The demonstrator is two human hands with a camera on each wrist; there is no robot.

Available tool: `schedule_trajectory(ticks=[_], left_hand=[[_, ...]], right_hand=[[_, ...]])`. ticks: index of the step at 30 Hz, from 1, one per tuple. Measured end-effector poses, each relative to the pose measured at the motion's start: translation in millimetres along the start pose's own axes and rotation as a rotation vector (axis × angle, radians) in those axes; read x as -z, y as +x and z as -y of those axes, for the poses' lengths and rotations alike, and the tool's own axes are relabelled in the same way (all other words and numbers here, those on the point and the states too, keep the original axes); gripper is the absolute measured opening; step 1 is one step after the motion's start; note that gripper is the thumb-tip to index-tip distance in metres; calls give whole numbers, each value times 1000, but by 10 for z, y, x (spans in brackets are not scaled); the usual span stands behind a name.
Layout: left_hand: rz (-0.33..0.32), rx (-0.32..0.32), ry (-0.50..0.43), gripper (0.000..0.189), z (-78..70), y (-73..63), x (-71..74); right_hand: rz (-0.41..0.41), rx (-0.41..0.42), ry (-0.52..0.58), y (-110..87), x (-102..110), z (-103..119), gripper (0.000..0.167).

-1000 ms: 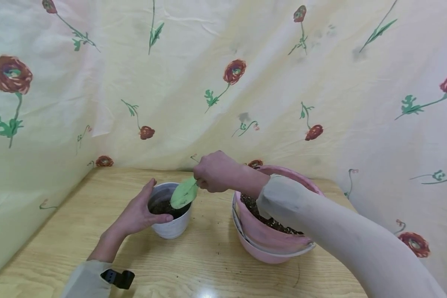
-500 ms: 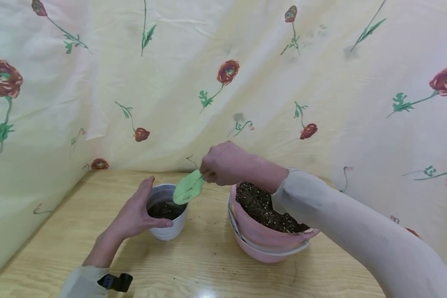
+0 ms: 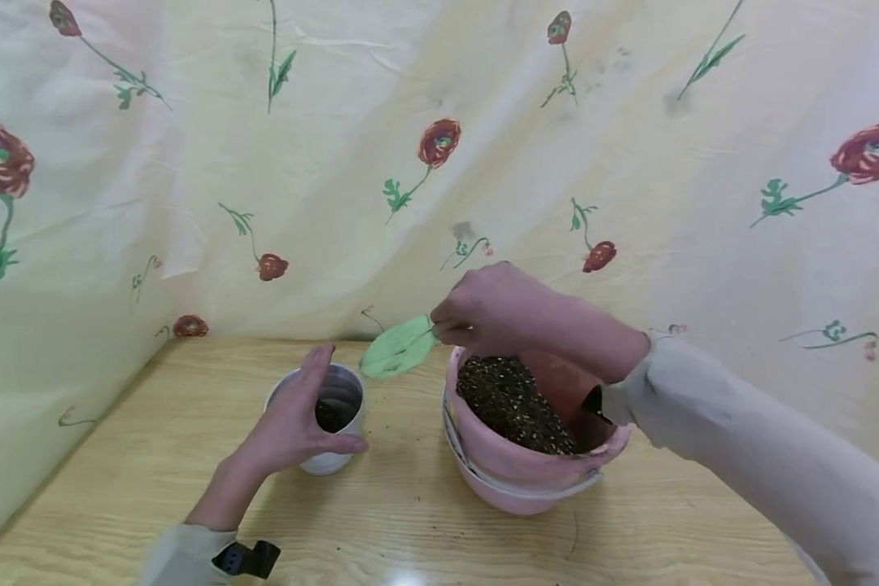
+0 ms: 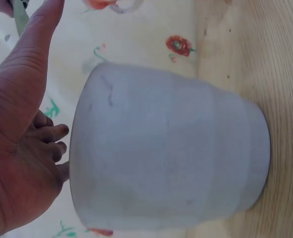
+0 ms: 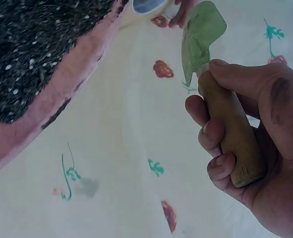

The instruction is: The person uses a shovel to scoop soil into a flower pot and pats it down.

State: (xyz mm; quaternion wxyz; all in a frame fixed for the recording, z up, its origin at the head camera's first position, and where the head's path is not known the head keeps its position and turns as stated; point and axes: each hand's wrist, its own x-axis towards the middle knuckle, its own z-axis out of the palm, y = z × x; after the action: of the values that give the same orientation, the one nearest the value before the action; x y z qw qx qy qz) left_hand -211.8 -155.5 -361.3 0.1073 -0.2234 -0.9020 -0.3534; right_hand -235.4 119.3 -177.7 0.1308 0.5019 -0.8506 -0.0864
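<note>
A small white plant pot (image 3: pixel 327 462) with dark soil low inside stands on the table. My left hand (image 3: pixel 293 423) is at the near side of its rim, thumb and fingers spread; in the left wrist view the white pot (image 4: pixel 171 148) is upright beside the palm. Whether a fingertip touches the rim I cannot tell. My right hand (image 3: pixel 491 309) grips a hand trowel (image 3: pixel 399 348), its pale green blade pointing left between the two containers. In the right wrist view, fingers curl round the trowel's wooden handle (image 5: pixel 232 131). The blade bears dark smudges and no heap of soil.
A pink bucket (image 3: pixel 513 480) with a pale handle stands right of the pot, under my right forearm. Dark soil with white specks (image 3: pixel 509 407) slopes inside it. Crumbs lie on the wooden table (image 3: pixel 403 521). A flowered cloth (image 3: pixel 322 163) hangs behind.
My right hand has lifted the trowel up and right, out of the pot toward the bucket. My left hand has shifted slightly right across the pot's near side.
</note>
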Motion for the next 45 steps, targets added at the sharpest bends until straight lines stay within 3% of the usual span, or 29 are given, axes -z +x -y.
schedule_trajectory(ticks=[14, 19, 25, 31, 38, 45], left_hand=[[47, -64, -1, 134, -220, 177, -195], [81, -80, -39, 133, -360, 277, -235], [128, -94, -103, 131, -500, 376, -319], [173, -73, -122, 129, -603, 462, -420], [196, -139, -122, 133, -743, 616, -515], [250, -156, -164, 136, -888, 745, -580]], right_hand=[[-81, -22, -4, -478, 80, -94, 36], [-131, -31, 21, -719, 64, -140, 22], [-110, -111, -4, -1022, 27, -164, 8], [-104, -178, -6, -1272, -18, -198, 22], [-104, -229, 19, -1546, -86, -201, 28], [-125, -207, 16, -1765, -150, -166, 28]])
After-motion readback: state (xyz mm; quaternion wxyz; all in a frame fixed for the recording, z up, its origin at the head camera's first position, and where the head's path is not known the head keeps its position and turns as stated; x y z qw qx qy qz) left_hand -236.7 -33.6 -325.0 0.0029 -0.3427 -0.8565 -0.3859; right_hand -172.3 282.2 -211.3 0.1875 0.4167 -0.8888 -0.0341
